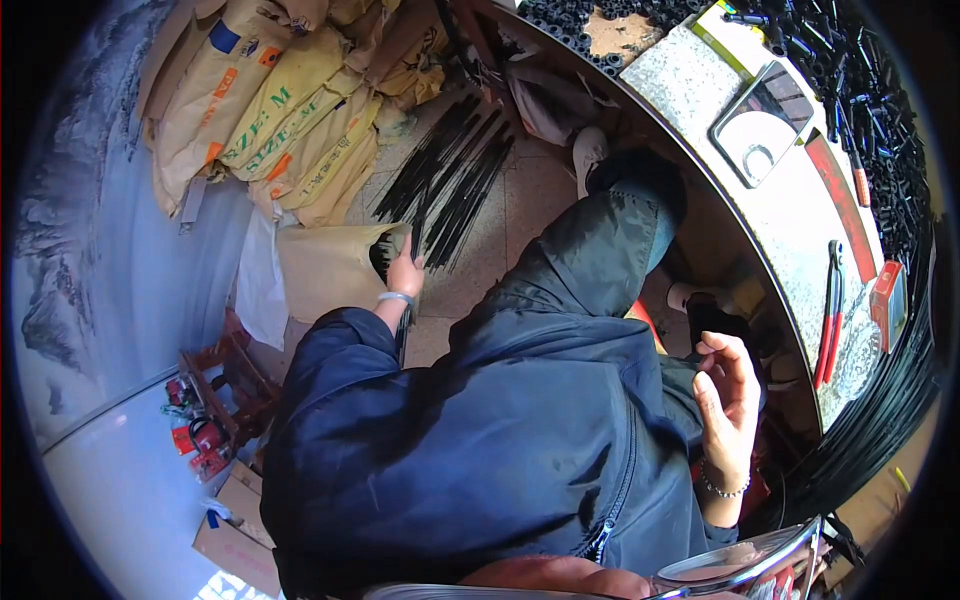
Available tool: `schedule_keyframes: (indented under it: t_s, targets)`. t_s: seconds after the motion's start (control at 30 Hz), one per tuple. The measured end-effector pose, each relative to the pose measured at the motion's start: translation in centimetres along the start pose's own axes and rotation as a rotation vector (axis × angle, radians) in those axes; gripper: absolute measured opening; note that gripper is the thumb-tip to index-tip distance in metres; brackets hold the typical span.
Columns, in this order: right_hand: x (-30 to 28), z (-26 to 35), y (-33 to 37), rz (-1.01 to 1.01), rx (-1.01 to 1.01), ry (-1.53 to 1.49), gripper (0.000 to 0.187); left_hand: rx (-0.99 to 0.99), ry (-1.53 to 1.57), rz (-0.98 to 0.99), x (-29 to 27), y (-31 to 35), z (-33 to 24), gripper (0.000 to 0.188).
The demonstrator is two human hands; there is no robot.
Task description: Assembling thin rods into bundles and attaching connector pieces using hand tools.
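Low on my left, my left hand [404,274] is closed round a few thin black rods [418,225], beside the mouth of a tan paper sack [325,270]. More dark rod ends show inside that sack's mouth. Just beyond the hand, a spread of long black rods [450,170] lies on the tiled floor. How many rods the hand grips is hidden. My right hand [731,405] hangs in the air near the round-edged table, its fingers loosely bent and apart, with nothing visible in them.
Stacked tan sacks [290,110] lean at the far left. The curved table [730,120] on the right bears a phone [762,125], red-handled pliers [831,315] and heaped small black parts [850,60]. Below it stretches a bundle of dark rods [850,440]. Cardboard boxes [235,540] sit at lower left.
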State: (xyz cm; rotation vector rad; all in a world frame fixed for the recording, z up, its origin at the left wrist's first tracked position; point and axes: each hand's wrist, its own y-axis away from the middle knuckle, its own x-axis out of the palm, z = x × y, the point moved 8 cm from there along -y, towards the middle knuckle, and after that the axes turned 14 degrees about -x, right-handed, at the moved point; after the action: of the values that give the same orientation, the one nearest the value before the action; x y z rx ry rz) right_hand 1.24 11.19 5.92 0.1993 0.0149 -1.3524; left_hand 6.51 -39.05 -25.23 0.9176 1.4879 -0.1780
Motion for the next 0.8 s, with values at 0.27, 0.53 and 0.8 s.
schedule_keyframes:
  t_s: [0.27, 0.53, 0.8]
  targets:
    - [0.1, 0.3, -0.3, 0.028, -0.042, 0.071, 0.036, -0.079, -0.139, 0.036, 2.7, -3.0, 0.8, 0.066]
    - [0.6, 0.5, -0.5, 0.011, 0.001, 0.065, 0.033, -0.065, -0.222, 0.184, 5.7, -2.3, 1.1, 0.065]
    - [0.3, 0.4, -0.2, -0.011, 0.000, 0.075, 0.032, 0.038, -0.224, 0.221, 5.6, -0.8, 0.7, 0.067]
